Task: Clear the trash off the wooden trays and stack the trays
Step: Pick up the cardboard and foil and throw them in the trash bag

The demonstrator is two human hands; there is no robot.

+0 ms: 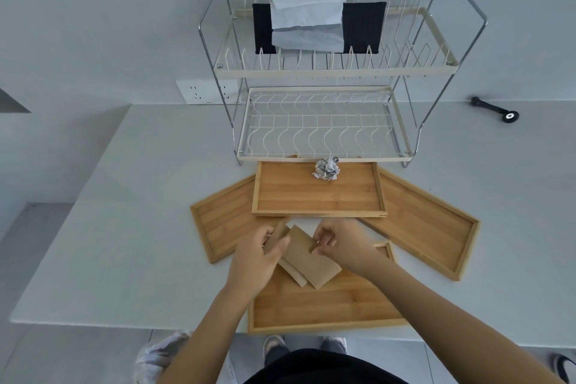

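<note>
Our left hand (260, 254) and right hand (339, 245) both pinch the brown cardboard (308, 259) with our fingers. It hangs over the near tray (327, 305). A foil ball (326, 169) sits on the far tray (311, 193).

A two-tier wire dish rack (324, 121) stands on the white counter (131, 227), well beyond the grip. Its upper shelf holds a black cloth (363, 26) with white paper (307, 25) draped over it. A wall socket (207, 91) sits far left of the rack; a black handled tool (495, 109) lies far right.
</note>
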